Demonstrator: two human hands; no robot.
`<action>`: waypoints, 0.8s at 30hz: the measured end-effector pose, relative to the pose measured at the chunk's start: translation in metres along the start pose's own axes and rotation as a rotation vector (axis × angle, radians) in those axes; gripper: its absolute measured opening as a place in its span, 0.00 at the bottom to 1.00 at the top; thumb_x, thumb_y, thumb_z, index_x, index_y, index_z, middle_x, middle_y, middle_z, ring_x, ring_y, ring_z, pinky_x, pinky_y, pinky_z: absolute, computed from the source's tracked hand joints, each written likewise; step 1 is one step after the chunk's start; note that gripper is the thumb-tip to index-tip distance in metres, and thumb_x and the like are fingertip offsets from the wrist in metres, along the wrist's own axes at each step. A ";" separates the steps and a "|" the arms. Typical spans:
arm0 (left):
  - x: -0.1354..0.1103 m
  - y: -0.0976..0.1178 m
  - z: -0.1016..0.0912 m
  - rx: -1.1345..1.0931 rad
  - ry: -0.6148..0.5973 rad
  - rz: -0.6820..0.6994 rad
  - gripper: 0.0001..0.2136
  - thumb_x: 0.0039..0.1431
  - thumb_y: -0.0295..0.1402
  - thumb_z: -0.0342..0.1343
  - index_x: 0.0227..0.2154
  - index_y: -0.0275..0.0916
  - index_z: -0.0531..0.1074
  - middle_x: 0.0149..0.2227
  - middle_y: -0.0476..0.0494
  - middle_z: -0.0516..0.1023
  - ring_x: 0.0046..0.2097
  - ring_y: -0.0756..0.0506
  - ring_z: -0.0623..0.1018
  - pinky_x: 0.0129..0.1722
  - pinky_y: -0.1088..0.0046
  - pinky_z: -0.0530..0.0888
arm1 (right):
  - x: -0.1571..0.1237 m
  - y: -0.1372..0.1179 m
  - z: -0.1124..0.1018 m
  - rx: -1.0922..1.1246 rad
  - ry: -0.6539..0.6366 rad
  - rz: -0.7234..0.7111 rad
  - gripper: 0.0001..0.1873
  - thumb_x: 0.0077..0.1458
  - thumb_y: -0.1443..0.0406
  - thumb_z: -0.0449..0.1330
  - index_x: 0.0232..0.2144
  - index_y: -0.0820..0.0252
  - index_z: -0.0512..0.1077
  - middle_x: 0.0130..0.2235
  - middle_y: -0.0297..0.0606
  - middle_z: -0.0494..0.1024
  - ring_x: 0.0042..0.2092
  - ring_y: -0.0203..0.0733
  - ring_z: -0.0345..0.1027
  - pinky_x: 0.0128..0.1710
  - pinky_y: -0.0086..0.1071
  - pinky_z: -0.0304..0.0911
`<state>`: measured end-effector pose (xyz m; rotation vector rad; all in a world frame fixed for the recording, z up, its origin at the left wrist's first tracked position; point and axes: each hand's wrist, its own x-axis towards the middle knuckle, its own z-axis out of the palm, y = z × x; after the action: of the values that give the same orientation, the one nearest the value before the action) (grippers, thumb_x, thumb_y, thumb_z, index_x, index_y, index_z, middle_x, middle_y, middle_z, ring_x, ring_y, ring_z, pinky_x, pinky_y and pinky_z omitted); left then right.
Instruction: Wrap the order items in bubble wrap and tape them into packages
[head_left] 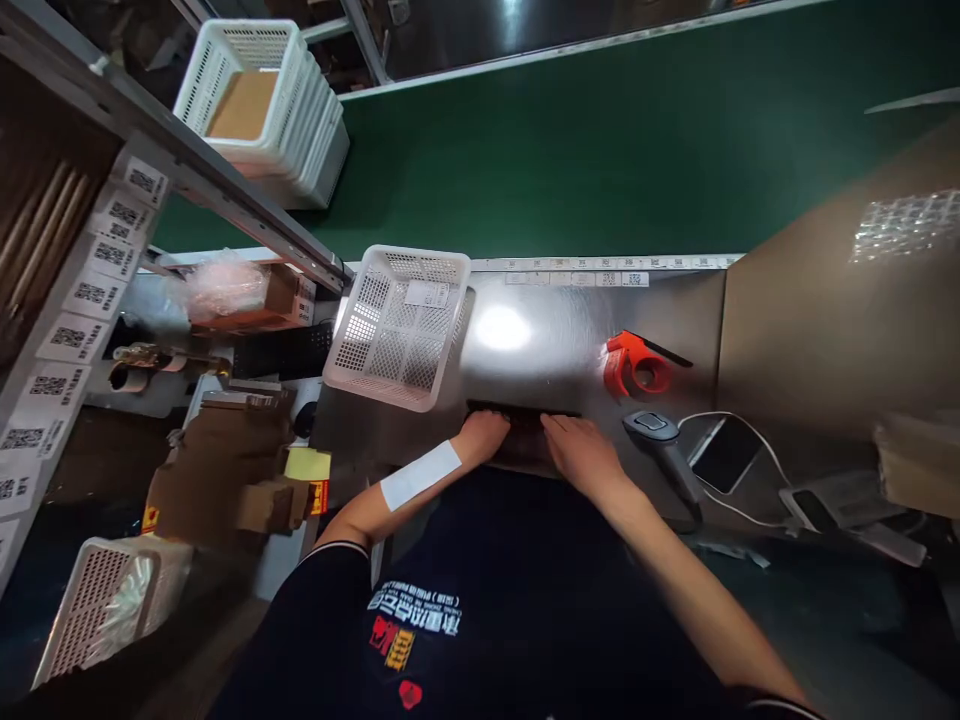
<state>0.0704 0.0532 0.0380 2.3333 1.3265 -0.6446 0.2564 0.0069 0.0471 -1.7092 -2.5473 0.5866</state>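
- Green belt (585, 140): runs along the far side, beyond the counter.
- Metal counter (540, 350): directly before me, glare on its surface.
- Stack of white baskets (304, 135): far left, on the belt; brown cardboard (246, 105) in the top one.
- White basket (379, 392): on the counter, left of centre; paper label (427, 293) inside.
- Dark flat thing (523, 438): counter's near side, close to my body; kind unclear.
- My left grip (484, 435) and right grip (585, 450): at its two sides, fingers bent on its upper edge; cannot tell whether clenched.
- Red tape dispenser (619, 365): right, beyond the scanner.
- Scanner (666, 447): near my right grip, apart from it.
- Phone (726, 455): just right of the scanner.
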 end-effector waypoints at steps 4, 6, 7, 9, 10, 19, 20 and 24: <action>-0.006 -0.002 -0.001 0.016 -0.017 0.005 0.12 0.69 0.21 0.52 0.45 0.30 0.81 0.41 0.29 0.84 0.47 0.35 0.85 0.46 0.61 0.81 | -0.040 0.023 0.001 0.271 0.322 0.018 0.20 0.71 0.63 0.50 0.55 0.60 0.78 0.52 0.48 0.84 0.53 0.50 0.78 0.56 0.45 0.72; -0.022 -0.010 -0.002 -0.051 0.089 0.064 0.12 0.70 0.23 0.52 0.49 0.33 0.79 0.45 0.32 0.84 0.51 0.37 0.83 0.52 0.60 0.80 | -0.056 0.038 0.011 0.418 0.445 0.137 0.21 0.71 0.58 0.50 0.54 0.59 0.79 0.51 0.48 0.84 0.51 0.51 0.79 0.53 0.46 0.75; -0.032 -0.018 -0.002 -0.140 0.193 0.103 0.13 0.71 0.25 0.52 0.51 0.36 0.78 0.48 0.34 0.83 0.53 0.39 0.82 0.54 0.61 0.79 | -0.061 0.046 0.018 0.497 0.470 0.210 0.22 0.70 0.55 0.51 0.53 0.59 0.79 0.50 0.49 0.84 0.50 0.52 0.80 0.52 0.47 0.76; -0.051 -0.040 0.002 -0.439 0.478 0.112 0.12 0.72 0.31 0.52 0.51 0.40 0.78 0.49 0.40 0.83 0.53 0.42 0.82 0.56 0.62 0.78 | -0.065 0.063 0.033 0.690 0.447 0.337 0.24 0.67 0.50 0.55 0.51 0.59 0.79 0.50 0.49 0.84 0.49 0.53 0.80 0.50 0.48 0.77; -0.058 -0.053 0.007 -0.631 0.615 0.069 0.12 0.72 0.35 0.52 0.51 0.41 0.78 0.48 0.41 0.84 0.52 0.43 0.82 0.55 0.62 0.78 | -0.062 0.072 0.041 0.805 0.403 0.376 0.26 0.65 0.47 0.57 0.52 0.58 0.79 0.50 0.49 0.84 0.50 0.54 0.80 0.51 0.48 0.76; -0.021 -0.091 0.085 -1.603 0.337 0.089 0.37 0.48 0.63 0.67 0.58 0.48 0.75 0.61 0.38 0.77 0.68 0.28 0.69 0.64 0.43 0.71 | 0.001 0.093 0.085 1.390 -0.077 0.138 0.49 0.40 0.34 0.70 0.60 0.48 0.72 0.62 0.44 0.77 0.66 0.59 0.67 0.67 0.56 0.62; -0.013 -0.089 0.090 -1.551 0.341 0.063 0.40 0.46 0.62 0.68 0.59 0.47 0.73 0.62 0.37 0.76 0.68 0.28 0.69 0.65 0.43 0.69 | 0.005 0.090 0.088 1.384 -0.064 0.140 0.49 0.40 0.35 0.70 0.59 0.49 0.72 0.60 0.45 0.78 0.64 0.59 0.69 0.66 0.56 0.63; 0.007 -0.082 0.098 -1.339 0.397 -0.045 0.48 0.44 0.52 0.74 0.67 0.42 0.62 0.66 0.32 0.70 0.69 0.30 0.67 0.71 0.44 0.60 | 0.014 0.072 0.104 1.257 0.072 0.256 0.45 0.43 0.40 0.72 0.57 0.55 0.69 0.51 0.46 0.81 0.54 0.57 0.76 0.57 0.52 0.71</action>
<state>-0.0177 0.0458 -0.0546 1.2956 1.3038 0.6179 0.2919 0.0120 -0.0752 -1.4008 -1.2465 1.5960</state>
